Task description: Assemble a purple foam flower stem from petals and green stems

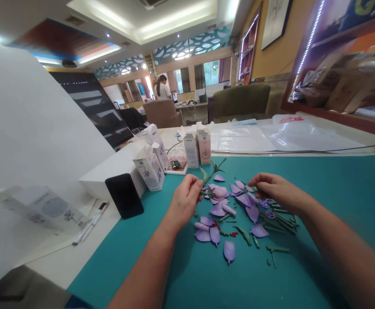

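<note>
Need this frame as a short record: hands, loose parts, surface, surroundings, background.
left hand: holds a leafy green stem
right hand: fingertips at the lilac petals; grip on any piece unclear
other loose parts: purple wheel-shaped pieces, green stem pieces, red bits
surface: teal mat
far side: white carton and pink carton, side by side, upright
left side: black-screened device before a white box; pens nearby
background: person in white top behind a brown armchair

A tan chair (162, 113) and green chair (243, 103) stand below a lit ceiling (174, 21), windows (211, 74) beyond.
</note>
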{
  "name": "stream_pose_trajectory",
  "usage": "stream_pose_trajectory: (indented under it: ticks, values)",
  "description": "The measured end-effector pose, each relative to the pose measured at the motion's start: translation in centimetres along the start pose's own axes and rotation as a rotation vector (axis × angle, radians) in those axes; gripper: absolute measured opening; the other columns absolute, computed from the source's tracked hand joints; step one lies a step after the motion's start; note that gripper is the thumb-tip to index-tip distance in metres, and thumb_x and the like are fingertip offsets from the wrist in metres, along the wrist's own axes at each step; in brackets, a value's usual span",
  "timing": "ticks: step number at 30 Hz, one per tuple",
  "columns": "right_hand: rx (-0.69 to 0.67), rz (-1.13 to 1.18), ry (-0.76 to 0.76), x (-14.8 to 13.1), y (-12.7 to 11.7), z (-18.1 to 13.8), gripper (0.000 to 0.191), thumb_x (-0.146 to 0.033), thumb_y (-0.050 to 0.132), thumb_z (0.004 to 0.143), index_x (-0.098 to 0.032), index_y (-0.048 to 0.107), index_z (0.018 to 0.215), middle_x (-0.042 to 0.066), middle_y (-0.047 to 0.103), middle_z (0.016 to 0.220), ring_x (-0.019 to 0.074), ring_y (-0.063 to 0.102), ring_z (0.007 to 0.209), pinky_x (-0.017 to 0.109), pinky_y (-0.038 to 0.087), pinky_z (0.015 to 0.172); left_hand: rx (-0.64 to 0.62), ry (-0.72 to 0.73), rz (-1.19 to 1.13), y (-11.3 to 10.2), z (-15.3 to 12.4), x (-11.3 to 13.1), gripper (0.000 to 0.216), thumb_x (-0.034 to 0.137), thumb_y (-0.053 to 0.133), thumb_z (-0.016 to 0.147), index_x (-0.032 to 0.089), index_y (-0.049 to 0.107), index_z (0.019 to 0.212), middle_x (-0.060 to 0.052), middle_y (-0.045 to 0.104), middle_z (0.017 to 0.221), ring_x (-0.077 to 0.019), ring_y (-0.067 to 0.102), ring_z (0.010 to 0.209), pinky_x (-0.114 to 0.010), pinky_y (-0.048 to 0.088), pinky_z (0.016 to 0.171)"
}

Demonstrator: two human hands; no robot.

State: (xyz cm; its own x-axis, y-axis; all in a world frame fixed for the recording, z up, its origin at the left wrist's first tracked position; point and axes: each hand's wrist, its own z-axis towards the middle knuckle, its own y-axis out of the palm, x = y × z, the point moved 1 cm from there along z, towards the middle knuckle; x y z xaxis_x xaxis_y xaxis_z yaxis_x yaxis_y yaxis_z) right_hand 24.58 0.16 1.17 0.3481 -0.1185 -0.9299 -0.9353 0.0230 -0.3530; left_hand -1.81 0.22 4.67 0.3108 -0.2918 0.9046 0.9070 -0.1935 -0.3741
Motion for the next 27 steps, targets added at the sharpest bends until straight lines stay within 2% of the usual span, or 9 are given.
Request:
stream_pose_trajectory:
  ticks: [3,6,9,13,16,22,27]
  values:
    - [-0.030,0.317,-0.043,-0.9,0.2,-0.7,0.016,-0.030,0.065,0.070,-0.017,0.061,0.079,0.001,0.060,0.062,0.0131,0.055,0.054,0.026,0.043,0.051,-0.005,0.012,-0.003,0.0,-0.1,0.1,0.025,0.043,0.044,0.087,0.019,0.046,0.080,0.005,0.050,0.060,-0.0095,0.045,0.054,-0.021,0.035,0.051]
    - [-0.053,0.396,-0.091,-2.1,0.5,-1.6,0.032,-0.038,0.079,0.058,-0.017,0.062,0.076,0.000,0.060,0.062,0.0130,0.054,0.056,0.026,0.044,0.052,-0.006,0.034,0.013,0.1,-0.1,0.1,0.021,0.039,0.048,0.084,0.019,0.046,0.081,0.005,0.048,0.062,-0.0100,0.045,0.057,-0.022,0.035,0.053]
    - [-0.018,0.283,-0.156,-3.7,1.1,-2.7,0.034,-0.040,0.080,0.056,-0.018,0.059,0.072,-0.001,0.058,0.056,0.0126,0.053,0.052,0.026,0.043,0.051,0.028,0.052,0.083,0.2,-0.1,0.1,0.014,0.032,0.051,0.081,0.019,0.047,0.083,0.006,0.043,0.062,-0.0097,0.042,0.057,-0.022,0.034,0.053]
    - [0.046,0.079,-0.261,-5.4,2.6,-4.5,0.028,-0.045,0.068,0.071,-0.019,0.059,0.074,0.002,0.063,0.058,0.0151,0.058,0.055,0.028,0.046,0.053,0.075,0.062,0.193,0.5,-0.2,0.2,0.009,0.027,0.051,0.078,0.019,0.050,0.082,0.006,0.044,0.061,-0.0099,0.042,0.057,-0.022,0.032,0.052]
    - [0.114,-0.053,-0.361,-5.7,3.8,-5.4,0.024,-0.043,0.059,0.079,-0.019,0.059,0.075,0.002,0.066,0.064,0.0156,0.060,0.059,0.027,0.045,0.054,0.105,0.072,0.283,0.8,-0.3,0.3,0.008,0.026,0.050,0.077,0.018,0.053,0.079,0.005,0.047,0.061,-0.0102,0.044,0.057,-0.022,0.032,0.053]
    - [0.214,-0.279,-0.535,-5.4,5.5,-5.8,0.013,-0.032,0.058,0.081,-0.020,0.060,0.076,-0.002,0.061,0.058,0.0109,0.050,0.048,0.023,0.037,0.045,0.103,0.115,0.383,1.2,-0.4,0.8,0.015,0.025,0.049,0.079,0.016,0.061,0.076,0.003,0.054,0.061,-0.0105,0.047,0.058,-0.022,0.033,0.054]
    - [0.278,-0.321,-0.759,-5.6,6.1,-5.9,0.011,-0.027,0.056,0.085,-0.020,0.062,0.079,0.002,0.065,0.075,0.0152,0.059,0.069,0.026,0.046,0.060,0.099,0.142,0.449,1.4,-0.5,0.9,0.017,0.024,0.051,0.079,0.016,0.065,0.078,0.000,0.061,0.068,-0.0120,0.052,0.063,-0.023,0.036,0.058]
